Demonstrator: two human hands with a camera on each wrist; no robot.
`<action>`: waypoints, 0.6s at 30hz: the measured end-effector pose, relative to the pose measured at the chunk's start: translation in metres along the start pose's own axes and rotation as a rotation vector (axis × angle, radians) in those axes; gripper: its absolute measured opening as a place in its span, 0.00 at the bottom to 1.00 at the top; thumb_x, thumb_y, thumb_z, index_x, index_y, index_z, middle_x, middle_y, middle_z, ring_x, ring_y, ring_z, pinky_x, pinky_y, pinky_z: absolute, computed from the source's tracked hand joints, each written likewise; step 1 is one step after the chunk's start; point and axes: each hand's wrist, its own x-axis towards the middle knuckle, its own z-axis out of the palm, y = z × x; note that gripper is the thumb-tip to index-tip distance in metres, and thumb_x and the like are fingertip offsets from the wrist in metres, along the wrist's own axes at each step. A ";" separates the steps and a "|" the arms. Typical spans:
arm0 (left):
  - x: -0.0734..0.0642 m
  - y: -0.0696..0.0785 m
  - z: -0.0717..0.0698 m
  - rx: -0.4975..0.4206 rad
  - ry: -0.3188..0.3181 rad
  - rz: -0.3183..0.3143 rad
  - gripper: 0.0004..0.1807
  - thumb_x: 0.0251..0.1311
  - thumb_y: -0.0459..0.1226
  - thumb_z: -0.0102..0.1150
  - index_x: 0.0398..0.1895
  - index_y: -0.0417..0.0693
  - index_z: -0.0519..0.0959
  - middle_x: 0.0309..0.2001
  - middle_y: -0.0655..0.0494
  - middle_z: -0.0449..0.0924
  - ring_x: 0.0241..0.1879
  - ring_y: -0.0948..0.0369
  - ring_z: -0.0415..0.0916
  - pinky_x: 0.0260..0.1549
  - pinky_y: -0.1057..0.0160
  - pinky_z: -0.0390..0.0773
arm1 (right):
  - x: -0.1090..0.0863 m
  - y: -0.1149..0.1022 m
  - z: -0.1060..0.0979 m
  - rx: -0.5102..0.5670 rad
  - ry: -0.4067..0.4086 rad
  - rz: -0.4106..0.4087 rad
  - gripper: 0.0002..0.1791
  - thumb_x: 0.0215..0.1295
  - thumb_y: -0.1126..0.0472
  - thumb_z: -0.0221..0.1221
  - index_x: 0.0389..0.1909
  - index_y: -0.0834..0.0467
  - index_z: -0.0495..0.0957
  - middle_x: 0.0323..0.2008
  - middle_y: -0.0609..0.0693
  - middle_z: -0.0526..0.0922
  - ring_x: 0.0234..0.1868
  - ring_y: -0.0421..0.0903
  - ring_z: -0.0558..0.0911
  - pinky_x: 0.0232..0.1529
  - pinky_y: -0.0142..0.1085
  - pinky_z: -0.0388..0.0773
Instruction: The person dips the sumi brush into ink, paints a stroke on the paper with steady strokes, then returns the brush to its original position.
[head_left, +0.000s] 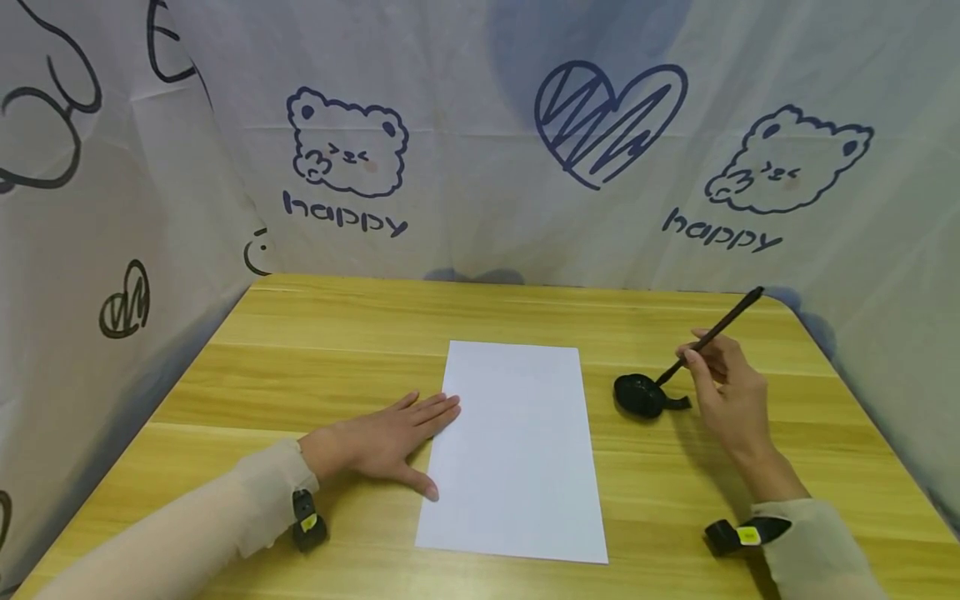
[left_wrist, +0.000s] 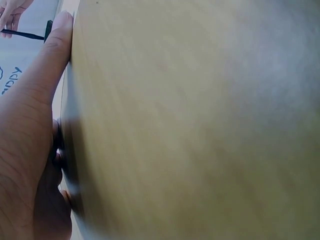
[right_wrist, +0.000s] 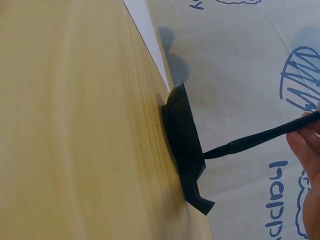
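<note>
Black brush [head_left: 723,325] pinched in right hand [head_left: 733,404], tip at black dish [head_left: 637,397] right of white paper [head_left: 517,454]. Probably best: dip lightly, roll tip gently, shed excess. Left hand [head_left: 386,442] lies flat, unclenched, on paper's left edge; light, even pressure should steady it.

The word "happy" [head_left: 345,215] stands twice on the cloth [head_left: 472,208] beyond the far edge of the worktop [head_left: 360,321], under bear drawings [head_left: 348,142].

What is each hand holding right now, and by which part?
The right hand holds the black brush by its lower half, nearer the tip. The left hand holds nothing; its fingers overlap the paper.
</note>
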 end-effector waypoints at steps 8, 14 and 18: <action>0.000 -0.001 0.002 0.003 -0.006 -0.014 0.64 0.49 0.78 0.43 0.79 0.50 0.36 0.79 0.57 0.31 0.76 0.60 0.29 0.73 0.51 0.35 | 0.004 -0.010 -0.002 -0.022 0.014 -0.023 0.23 0.57 0.85 0.58 0.55 0.72 0.75 0.37 0.64 0.83 0.44 0.24 0.77 0.45 0.17 0.73; 0.001 -0.001 0.002 0.006 -0.010 -0.018 0.64 0.49 0.78 0.43 0.79 0.51 0.35 0.79 0.57 0.30 0.76 0.61 0.28 0.73 0.52 0.34 | 0.003 -0.005 -0.003 -0.035 0.016 -0.025 0.24 0.57 0.85 0.58 0.55 0.70 0.75 0.37 0.63 0.83 0.44 0.23 0.77 0.45 0.16 0.73; 0.001 -0.001 0.002 0.008 -0.004 -0.012 0.64 0.49 0.78 0.43 0.79 0.50 0.36 0.79 0.56 0.31 0.76 0.59 0.29 0.73 0.50 0.35 | 0.001 0.001 -0.003 -0.040 0.008 -0.020 0.24 0.58 0.83 0.59 0.56 0.69 0.75 0.38 0.61 0.84 0.45 0.23 0.77 0.46 0.17 0.73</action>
